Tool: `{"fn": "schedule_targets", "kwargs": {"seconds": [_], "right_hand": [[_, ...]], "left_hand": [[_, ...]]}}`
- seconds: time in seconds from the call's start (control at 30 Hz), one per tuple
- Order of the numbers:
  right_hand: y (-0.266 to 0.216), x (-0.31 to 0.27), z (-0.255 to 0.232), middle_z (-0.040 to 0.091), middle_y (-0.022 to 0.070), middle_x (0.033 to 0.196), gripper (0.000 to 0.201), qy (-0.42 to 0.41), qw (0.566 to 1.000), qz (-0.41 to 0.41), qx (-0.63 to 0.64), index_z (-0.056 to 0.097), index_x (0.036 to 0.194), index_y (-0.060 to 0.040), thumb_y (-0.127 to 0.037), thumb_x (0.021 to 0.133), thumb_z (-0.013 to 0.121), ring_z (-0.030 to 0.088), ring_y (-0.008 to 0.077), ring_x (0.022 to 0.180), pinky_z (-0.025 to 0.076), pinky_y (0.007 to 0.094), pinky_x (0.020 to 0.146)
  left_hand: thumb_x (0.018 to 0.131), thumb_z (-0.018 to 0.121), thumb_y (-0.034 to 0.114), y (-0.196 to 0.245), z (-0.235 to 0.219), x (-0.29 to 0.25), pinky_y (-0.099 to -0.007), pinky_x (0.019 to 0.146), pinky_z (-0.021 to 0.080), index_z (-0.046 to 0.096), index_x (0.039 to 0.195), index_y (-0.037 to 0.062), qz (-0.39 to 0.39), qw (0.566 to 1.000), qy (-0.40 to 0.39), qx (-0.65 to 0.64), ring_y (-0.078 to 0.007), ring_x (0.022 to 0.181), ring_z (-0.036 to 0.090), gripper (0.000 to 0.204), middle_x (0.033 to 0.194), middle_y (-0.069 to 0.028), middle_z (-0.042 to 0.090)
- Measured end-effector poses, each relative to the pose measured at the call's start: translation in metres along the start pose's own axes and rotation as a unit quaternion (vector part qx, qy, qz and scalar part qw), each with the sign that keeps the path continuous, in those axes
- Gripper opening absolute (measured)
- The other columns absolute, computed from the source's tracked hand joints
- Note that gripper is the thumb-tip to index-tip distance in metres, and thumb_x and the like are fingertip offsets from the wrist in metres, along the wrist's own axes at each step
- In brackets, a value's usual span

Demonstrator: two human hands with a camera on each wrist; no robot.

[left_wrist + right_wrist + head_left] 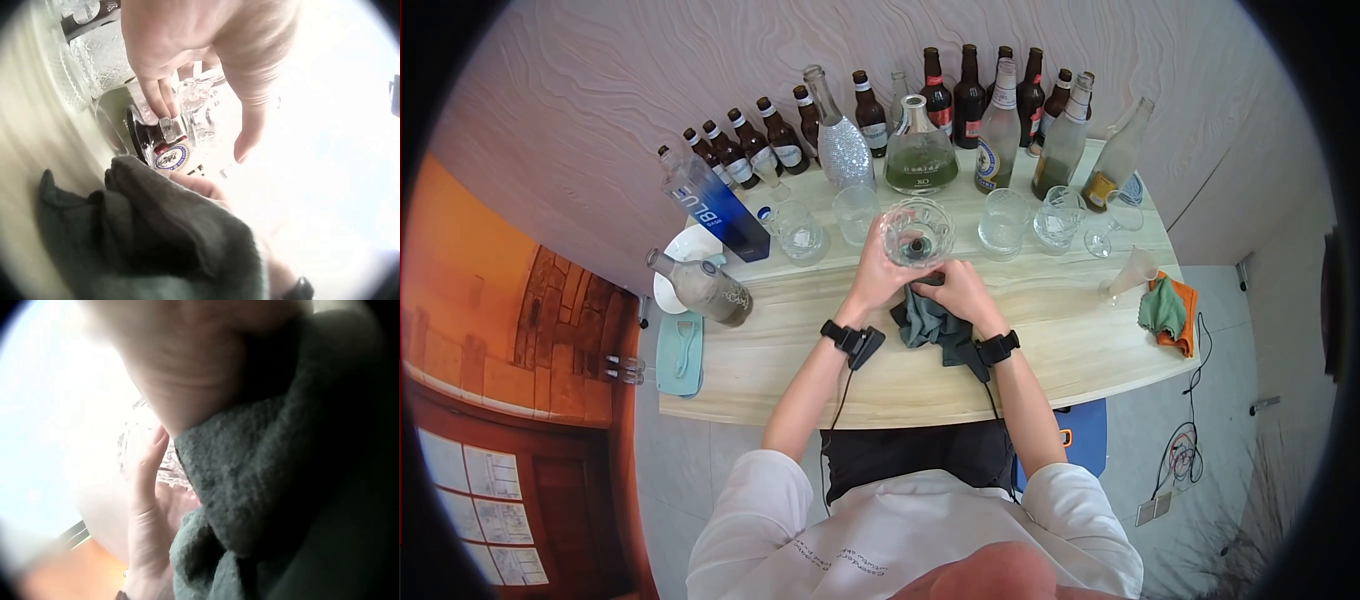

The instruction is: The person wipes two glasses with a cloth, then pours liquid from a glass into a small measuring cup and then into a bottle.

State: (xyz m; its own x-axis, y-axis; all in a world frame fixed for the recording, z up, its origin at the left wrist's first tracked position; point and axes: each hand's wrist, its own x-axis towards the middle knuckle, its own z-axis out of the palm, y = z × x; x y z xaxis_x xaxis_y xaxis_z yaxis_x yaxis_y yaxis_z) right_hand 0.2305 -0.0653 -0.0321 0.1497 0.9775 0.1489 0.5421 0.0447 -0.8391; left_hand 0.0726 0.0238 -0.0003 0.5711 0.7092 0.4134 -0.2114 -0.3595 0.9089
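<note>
A clear patterned glass (917, 232) is held above the table by the left hand (882, 268), its fingers and thumb around it. In the left wrist view the left hand (212, 56) grips the glass (199, 112) near its stem, the foot at the lower left. The right hand (962, 292) holds a dark grey-green cloth (932, 328) just below the glass. That cloth (156, 231) covers much of the right hand in the left wrist view. In the right wrist view the cloth (237, 481) hangs from the right hand (187, 369), whose fingertips are hidden.
Brown bottles (780, 137), a green decanter (920, 160) and clear bottles line the table's back. Several glasses (1004, 222) stand before them. A blue bottle (725, 215), a grey bottle (715, 292) and a peeler (685, 345) are left; folded cloths (1168, 315) lie right.
</note>
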Motion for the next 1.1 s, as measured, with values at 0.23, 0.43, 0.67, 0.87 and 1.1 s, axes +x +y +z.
{"fn": "schedule_targets", "kwargs": {"seconds": [0.23, 0.43, 0.67, 0.87, 1.1], "right_hand": [[-0.012, -0.002, -0.001, 0.074, 0.0218, 0.088, 0.035, 0.029, 0.999, 0.017, -0.032, 0.077, 0.098, -0.0007, -0.031, 0.082, 0.082, 0.071, 0.0393, 0.084, 0.055, 0.0432, 0.077], [-0.026, -0.002, -0.005, 0.075, 0.0105, 0.084, 0.029, 0.15, 0.978, 0.043, 0.138, 0.071, 0.104, 0.0024, -0.024, 0.094, 0.077, 0.069, 0.017, 0.074, 0.052, 0.0314, 0.07], [-0.039, -0.008, -0.005, 0.069, -0.0014, 0.082, 0.014, 0.182, 0.947, -0.011, 0.264, 0.067, 0.109, -0.0012, -0.012, 0.1, 0.071, 0.058, 0.0018, 0.067, 0.041, 0.0193, 0.057], [-0.042, -0.014, -0.005, 0.069, -0.0007, 0.082, 0.014, 0.171, 0.962, -0.062, 0.204, 0.066, 0.106, 0.0005, -0.01, 0.099, 0.072, 0.058, 0.0022, 0.069, 0.043, 0.0197, 0.06], [-0.043, -0.013, -0.001, 0.066, -0.0012, 0.086, 0.014, 0.135, 0.968, -0.036, 0.207, 0.069, 0.1, 0.0008, -0.009, 0.094, 0.076, 0.056, 0.0039, 0.07, 0.044, 0.0223, 0.062]], "left_hand": [[0.076, 0.09, 0.0, 0.021, -0.017, -0.036, -0.0363, 0.102, 0.055, 0.038, 0.152, 0.0028, 0.035, 0.994, 0.096, -0.047, -0.0195, 0.119, 0.062, 0.093, 0.144, -0.0095, 0.051], [0.096, 0.076, 0.015, 0.016, -0.035, -0.043, -0.0346, 0.092, 0.056, 0.04, 0.153, 0.0038, -0.104, 0.952, 0.108, -0.266, -0.0161, 0.111, 0.062, 0.068, 0.132, -0.0088, 0.06], [0.103, 0.067, 0.04, 0.015, -0.026, -0.058, -0.035, 0.083, 0.055, 0.048, 0.142, 0.0054, -0.166, 0.93, 0.071, -0.32, -0.0165, 0.09, 0.063, 0.056, 0.12, -0.0075, 0.065], [0.102, 0.067, 0.043, 0.015, -0.015, -0.06, -0.0321, 0.081, 0.057, 0.049, 0.14, 0.0056, -0.185, 0.923, 0.031, -0.337, -0.0139, 0.095, 0.065, 0.056, 0.12, -0.0065, 0.066], [0.101, 0.069, 0.045, 0.004, -0.024, -0.064, -0.0289, 0.077, 0.057, 0.051, 0.139, 0.0064, -0.218, 0.925, 0.008, -0.312, -0.0126, 0.086, 0.068, 0.057, 0.114, -0.0044, 0.068]]}}
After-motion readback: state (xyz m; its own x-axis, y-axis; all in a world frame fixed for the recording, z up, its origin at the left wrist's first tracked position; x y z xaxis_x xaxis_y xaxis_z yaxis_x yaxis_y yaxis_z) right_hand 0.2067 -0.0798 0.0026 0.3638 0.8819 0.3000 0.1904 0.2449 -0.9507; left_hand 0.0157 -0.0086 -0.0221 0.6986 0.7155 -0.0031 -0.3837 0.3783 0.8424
